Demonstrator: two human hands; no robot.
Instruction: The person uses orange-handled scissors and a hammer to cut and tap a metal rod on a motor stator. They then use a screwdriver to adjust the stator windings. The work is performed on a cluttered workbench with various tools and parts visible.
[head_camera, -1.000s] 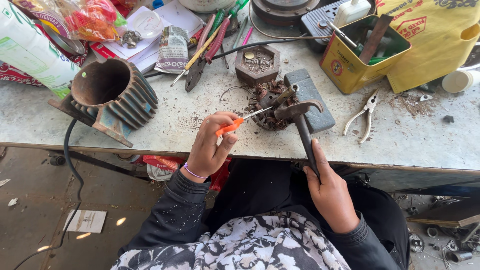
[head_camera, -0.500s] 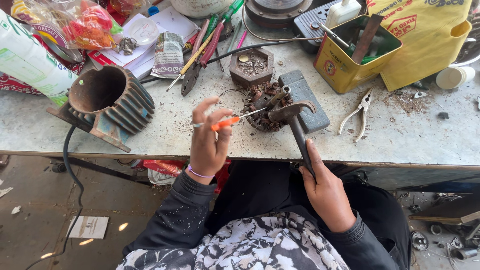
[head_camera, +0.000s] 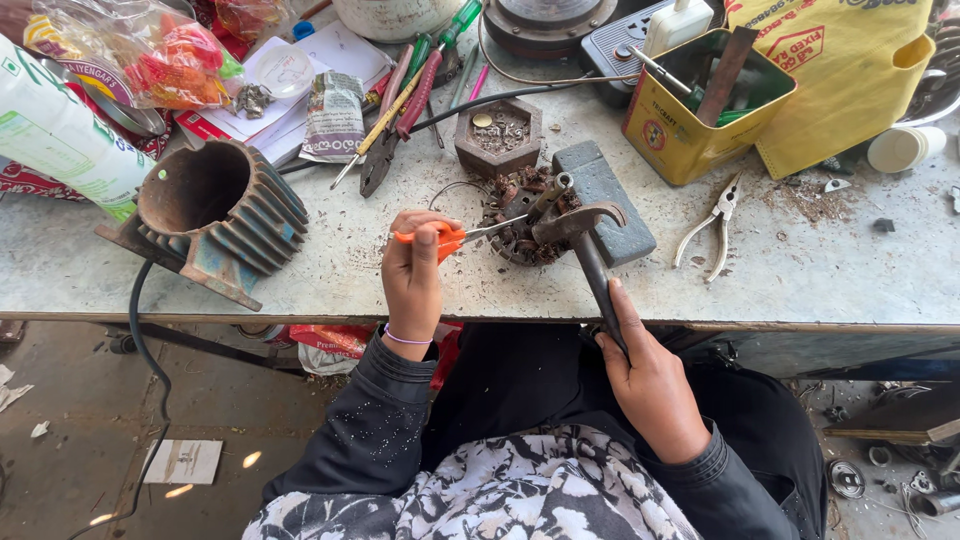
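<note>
While left hand (head_camera: 413, 275) pinches orange-handled screwdriver (head_camera: 440, 236) against rusty round wound metal part (head_camera: 520, 215) on worktop (head_camera: 800, 280), right hand (head_camera: 650, 385), clamped on dark steel hammer (head_camera: 580, 235), has lowered head beside it since earlier.

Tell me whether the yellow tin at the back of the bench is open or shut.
Open. The yellow tin has no lid on it, and a flat rusty bar and other tools stick up out of its top.

I see my left hand (head_camera: 413, 280) and right hand (head_camera: 652, 385) bare, both arms in dark sleeves flecked with tiny pale dots — a thin purple band rings the left wrist — over a black-and-white floral garment.
</note>
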